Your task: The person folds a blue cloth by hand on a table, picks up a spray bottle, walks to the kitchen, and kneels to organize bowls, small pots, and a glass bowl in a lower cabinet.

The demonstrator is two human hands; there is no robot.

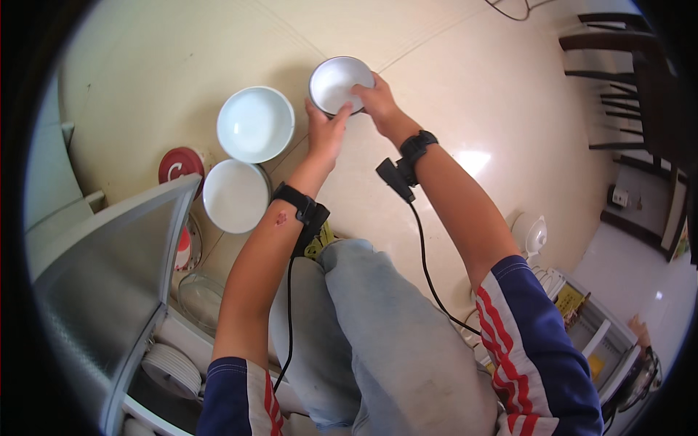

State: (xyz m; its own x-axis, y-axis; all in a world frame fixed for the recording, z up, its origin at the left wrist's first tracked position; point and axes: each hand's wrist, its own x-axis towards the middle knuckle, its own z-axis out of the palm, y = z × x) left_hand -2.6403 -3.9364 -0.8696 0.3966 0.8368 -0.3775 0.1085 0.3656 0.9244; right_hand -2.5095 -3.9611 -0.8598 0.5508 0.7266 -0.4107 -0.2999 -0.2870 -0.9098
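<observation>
Both my hands grip a white bowl with a dark rim over the tiled floor. My left hand holds its near left side, thumb over the rim. On the right side, my right hand has its thumb inside the bowl and the fingers hidden beneath. Left of my hands stands a wide pale bowl. Nearer to me is another white bowl, whose edge suggests more than one stacked there. Whether the held bowl touches the floor I cannot tell.
At left, an open cabinet door with a frosted panel reaches towards the bowls, beside a red lid. Stacked plates sit inside the cabinet; a glass lid lies nearby. Dark wooden chairs and an open drawer are at right.
</observation>
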